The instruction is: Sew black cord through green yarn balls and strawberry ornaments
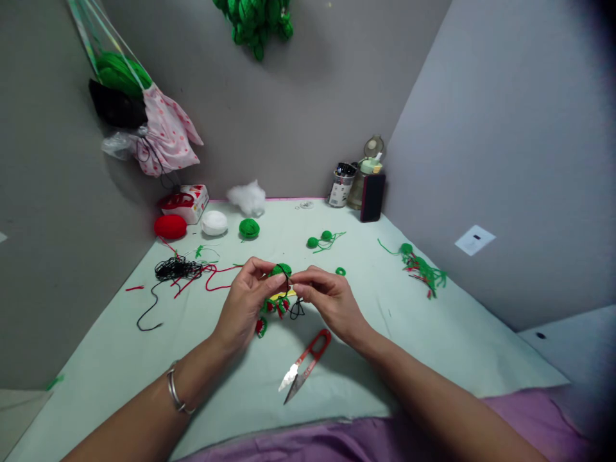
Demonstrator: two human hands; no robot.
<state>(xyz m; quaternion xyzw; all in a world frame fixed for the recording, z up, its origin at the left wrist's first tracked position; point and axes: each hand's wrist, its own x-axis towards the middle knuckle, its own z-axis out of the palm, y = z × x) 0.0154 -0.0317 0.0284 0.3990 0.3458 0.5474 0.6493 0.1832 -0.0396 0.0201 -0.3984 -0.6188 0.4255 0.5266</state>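
Observation:
My left hand point(243, 301) pinches a small green crocheted ball point(282, 270) near the middle of the table. Black yarn point(287, 282) wraps over the ball, and its looped end hangs below the fingers. Close on the right side of the ball, my right hand point(332, 300) has thumb and forefinger pressed together at the black yarn. Small red and green crocheted pieces point(261, 327) lie or hang beneath my left fingers, with a bit of yellow behind them. Red-handled thread snips point(308, 362) rest with blades apart just in front of my hands.
Tangled black yarn point(176, 268) and red strands lie left. Red point(171, 226), white point(214, 222) and green point(249, 228) yarn balls stand behind. Green crocheted pieces point(423, 269) lie right. A phone point(373, 198) and pen cup point(341, 186) stand at the back.

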